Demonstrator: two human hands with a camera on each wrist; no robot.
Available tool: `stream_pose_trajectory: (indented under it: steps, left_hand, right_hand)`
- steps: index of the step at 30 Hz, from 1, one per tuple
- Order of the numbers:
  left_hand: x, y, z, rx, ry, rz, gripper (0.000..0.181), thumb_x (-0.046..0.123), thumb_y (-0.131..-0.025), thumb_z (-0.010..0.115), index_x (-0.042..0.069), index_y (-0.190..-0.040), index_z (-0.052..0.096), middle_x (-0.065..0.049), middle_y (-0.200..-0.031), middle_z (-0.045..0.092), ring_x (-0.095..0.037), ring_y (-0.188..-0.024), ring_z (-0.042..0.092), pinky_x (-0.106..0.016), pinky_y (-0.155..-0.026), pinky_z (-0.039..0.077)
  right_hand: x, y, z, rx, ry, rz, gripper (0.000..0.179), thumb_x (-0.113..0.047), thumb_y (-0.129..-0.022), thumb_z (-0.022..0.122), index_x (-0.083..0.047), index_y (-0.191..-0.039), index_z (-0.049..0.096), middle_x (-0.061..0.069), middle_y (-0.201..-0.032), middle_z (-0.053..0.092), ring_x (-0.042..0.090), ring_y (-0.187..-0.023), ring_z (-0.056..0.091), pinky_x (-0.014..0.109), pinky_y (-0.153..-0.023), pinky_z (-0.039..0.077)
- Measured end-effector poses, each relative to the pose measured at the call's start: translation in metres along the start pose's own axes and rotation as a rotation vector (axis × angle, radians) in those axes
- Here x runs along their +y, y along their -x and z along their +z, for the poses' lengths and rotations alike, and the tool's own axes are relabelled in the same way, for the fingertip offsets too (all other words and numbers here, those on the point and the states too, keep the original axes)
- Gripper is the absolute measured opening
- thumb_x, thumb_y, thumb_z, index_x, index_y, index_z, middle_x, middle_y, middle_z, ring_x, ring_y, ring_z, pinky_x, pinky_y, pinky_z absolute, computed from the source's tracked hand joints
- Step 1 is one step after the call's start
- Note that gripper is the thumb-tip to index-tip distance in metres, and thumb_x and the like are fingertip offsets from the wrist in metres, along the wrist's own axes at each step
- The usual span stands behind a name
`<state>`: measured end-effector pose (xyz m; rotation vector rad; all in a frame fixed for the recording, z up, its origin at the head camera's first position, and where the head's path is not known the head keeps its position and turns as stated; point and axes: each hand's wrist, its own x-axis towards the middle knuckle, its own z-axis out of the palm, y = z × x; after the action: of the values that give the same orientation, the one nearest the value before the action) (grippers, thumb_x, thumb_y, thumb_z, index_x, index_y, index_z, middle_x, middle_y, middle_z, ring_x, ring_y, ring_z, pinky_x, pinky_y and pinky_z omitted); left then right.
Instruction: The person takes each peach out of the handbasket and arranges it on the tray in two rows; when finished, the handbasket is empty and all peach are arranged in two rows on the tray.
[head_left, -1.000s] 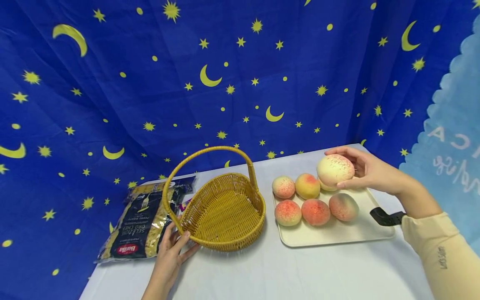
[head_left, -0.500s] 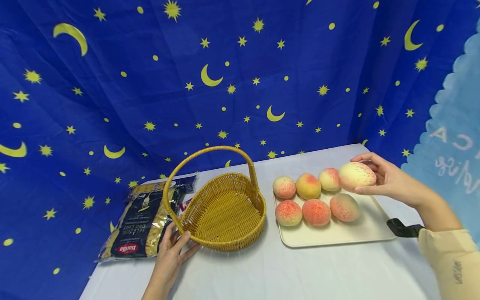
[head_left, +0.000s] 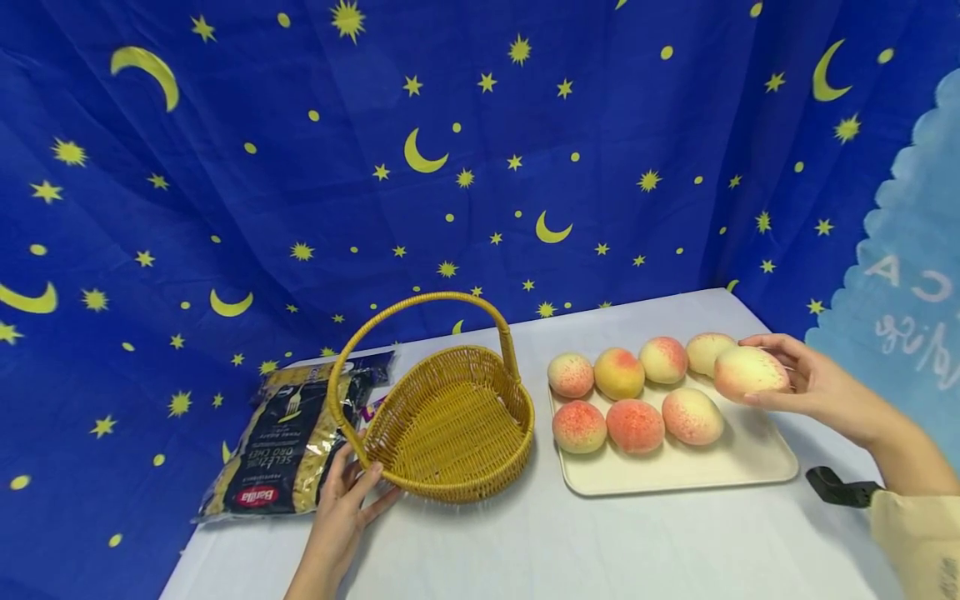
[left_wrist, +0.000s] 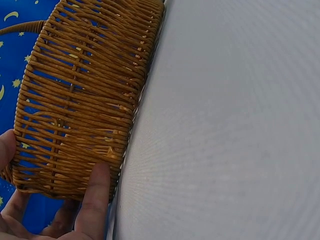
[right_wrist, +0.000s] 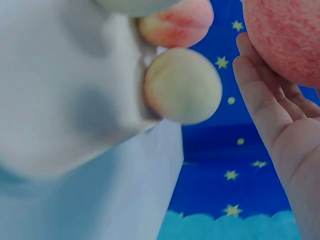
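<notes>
My left hand point(head_left: 343, 510) holds the near left rim of a yellow-brown wicker basket point(head_left: 450, 417), by the foot of its arched handle. In the left wrist view, fingertips point(left_wrist: 100, 172) touch the basket's woven outer wall point(left_wrist: 75, 115). A large peach point(head_left: 750, 373), pale with pink specks, is in the grip of my right hand point(head_left: 828, 392) above the right part of a cream tray point(head_left: 675, 473). That peach's other side point(right_wrist: 287, 40) looks pink in the right wrist view. Two rows of several peaches point(head_left: 635, 426) lie on the tray.
Left of the basket lie plastic bags of pasta point(head_left: 292, 450), partly behind the handle. A white cloth point(head_left: 525, 542) covers the table. Behind hangs a blue curtain point(head_left: 337, 183) with moons and stars, and a light blue cloth point(head_left: 915, 275) at the right.
My right hand has carried the peach rightward and down across the tray, uncovering the peaches behind it. The left hand and basket stay in place.
</notes>
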<state>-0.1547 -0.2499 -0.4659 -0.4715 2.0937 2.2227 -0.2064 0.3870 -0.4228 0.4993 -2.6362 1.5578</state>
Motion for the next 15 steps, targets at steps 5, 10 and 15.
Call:
stream_pose_trajectory:
  steps: [5,10,15]
  left_hand:
    - [0.0,0.001,0.0,-0.004,-0.002,0.002,0.069,0.022,-0.11,0.063,0.032,-0.168,0.026,-0.015,-0.173,0.028,-0.033,-0.149,0.045,-0.052,-0.109,0.063]
    - [-0.001,0.001,0.0,-0.004,-0.006,0.012,0.069,0.022,-0.11,0.063,0.031,-0.168,0.027,-0.015,-0.172,0.03,-0.029,-0.144,0.05,-0.052,-0.108,0.064]
    - [-0.002,0.002,0.0,-0.003,-0.013,0.024,0.067,0.021,-0.11,0.063,0.031,-0.167,0.028,-0.015,-0.17,0.033,-0.028,-0.142,0.053,-0.051,-0.106,0.065]
  right_hand:
    - [0.019,0.011,-0.002,0.059,0.043,0.055,0.063,-0.001,-0.097,0.076,-0.023,-0.148,0.046,-0.027,-0.13,0.057,-0.013,-0.112,0.058,0.006,-0.082,0.053]
    - [0.031,0.016,-0.001,0.072,0.064,0.107,0.062,-0.007,-0.098,0.077,-0.022,-0.149,0.046,-0.033,-0.128,0.054,-0.018,-0.111,0.053,0.005,-0.081,0.051]
    - [0.039,0.019,0.001,0.052,0.077,0.145,0.061,-0.011,-0.098,0.079,-0.017,-0.15,0.046,-0.036,-0.125,0.053,-0.018,-0.108,0.055,0.007,-0.081,0.054]
